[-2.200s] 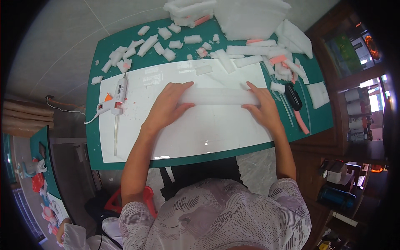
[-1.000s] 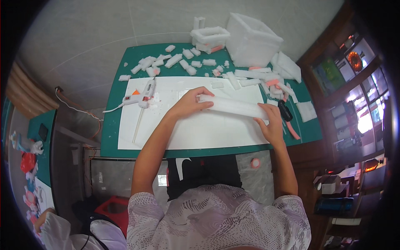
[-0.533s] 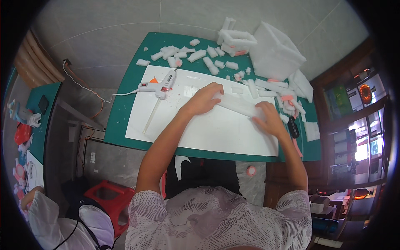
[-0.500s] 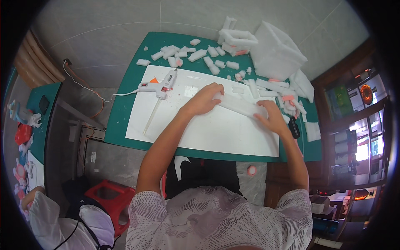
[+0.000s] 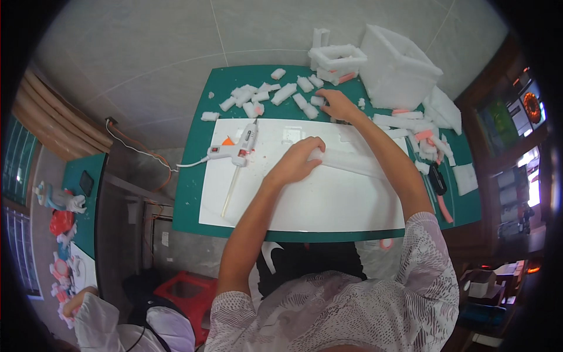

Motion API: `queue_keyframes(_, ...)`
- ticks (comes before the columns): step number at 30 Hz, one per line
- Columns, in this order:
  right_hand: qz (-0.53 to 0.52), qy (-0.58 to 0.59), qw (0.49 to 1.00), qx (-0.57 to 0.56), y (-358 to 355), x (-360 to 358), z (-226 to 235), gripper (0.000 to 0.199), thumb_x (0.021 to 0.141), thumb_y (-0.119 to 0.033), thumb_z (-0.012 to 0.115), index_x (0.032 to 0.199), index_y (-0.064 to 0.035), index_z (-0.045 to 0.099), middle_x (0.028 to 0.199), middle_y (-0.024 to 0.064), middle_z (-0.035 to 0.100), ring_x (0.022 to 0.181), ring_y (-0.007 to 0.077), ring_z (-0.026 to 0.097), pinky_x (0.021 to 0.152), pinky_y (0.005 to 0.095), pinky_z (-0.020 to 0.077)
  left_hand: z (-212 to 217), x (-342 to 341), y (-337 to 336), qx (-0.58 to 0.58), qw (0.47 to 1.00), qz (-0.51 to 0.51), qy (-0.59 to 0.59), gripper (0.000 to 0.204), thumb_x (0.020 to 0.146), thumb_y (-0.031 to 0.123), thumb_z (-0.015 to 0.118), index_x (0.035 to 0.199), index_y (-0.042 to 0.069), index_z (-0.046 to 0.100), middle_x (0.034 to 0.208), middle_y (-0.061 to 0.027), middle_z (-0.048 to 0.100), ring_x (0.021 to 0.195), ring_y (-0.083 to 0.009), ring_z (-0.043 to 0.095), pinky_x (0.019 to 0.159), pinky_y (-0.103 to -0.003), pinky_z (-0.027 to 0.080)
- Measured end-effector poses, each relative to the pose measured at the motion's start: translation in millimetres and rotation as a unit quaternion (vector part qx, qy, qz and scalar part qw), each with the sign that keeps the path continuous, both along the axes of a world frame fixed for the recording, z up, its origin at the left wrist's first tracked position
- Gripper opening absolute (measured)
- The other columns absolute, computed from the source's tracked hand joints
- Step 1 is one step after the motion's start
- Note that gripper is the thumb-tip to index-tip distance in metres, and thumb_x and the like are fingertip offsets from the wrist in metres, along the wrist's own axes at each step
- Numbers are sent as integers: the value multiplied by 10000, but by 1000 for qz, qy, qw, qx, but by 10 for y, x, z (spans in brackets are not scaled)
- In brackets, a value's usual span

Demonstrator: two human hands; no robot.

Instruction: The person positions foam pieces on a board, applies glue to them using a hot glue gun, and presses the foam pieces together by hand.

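A long white foam strip (image 5: 355, 162) lies slantwise on the white board (image 5: 281, 211). My left hand (image 5: 298, 162) is closed over its left end, with fingers and thumb on either side. My right arm reaches across the strip's right part and hides some of it. At the board's far edge, my right hand (image 5: 339, 106) curls its fingers round a small white foam block (image 5: 317, 101) among loose pieces; the palm hides what lies beneath it. A white glue gun (image 5: 236, 151) with an orange trigger lies left of my left hand, a glue stick (image 5: 230, 193) projecting from its back.
Loose foam pieces (image 5: 284, 94) litter the far side of the green table (image 5: 190, 193). A big white foam box (image 5: 396, 70) and a smaller foam frame (image 5: 338, 58) stand at the back right. A black-handled tool (image 5: 437, 179) lies at right. Another person (image 5: 126, 317) sits at lower left.
My right hand has let go of the strip's right end and moved far and left to the small foam blocks. My left hand stays on the strip. The view has shifted slightly.
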State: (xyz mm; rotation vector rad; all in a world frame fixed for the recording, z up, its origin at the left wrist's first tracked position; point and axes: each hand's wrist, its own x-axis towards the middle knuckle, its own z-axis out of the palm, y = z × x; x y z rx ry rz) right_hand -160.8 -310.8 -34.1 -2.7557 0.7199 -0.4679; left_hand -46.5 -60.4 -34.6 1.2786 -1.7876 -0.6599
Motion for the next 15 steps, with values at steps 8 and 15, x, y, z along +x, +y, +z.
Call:
queue_keyframes(8,-42,-156,836,524,21,-150,255,389,1041,-105,539,1385,74,516,1151,113,652,1045,177,675,896,246,563,4,43,1,4,1000,-3,4,266,866,33,683,1096,61,552,1090,-158,604,1054,-366,578,928,-387,454)
queue_keyframes(15,-1,-231,742,629,399,-545,642,449,1052,-90,499,1488,-15,420,1209,106,598,1098,181,667,995,256,539,7,49,28,-3,1000,3,-21,258,873,31,677,1095,64,551,1112,-152,594,1076,-355,570,937,-379,449)
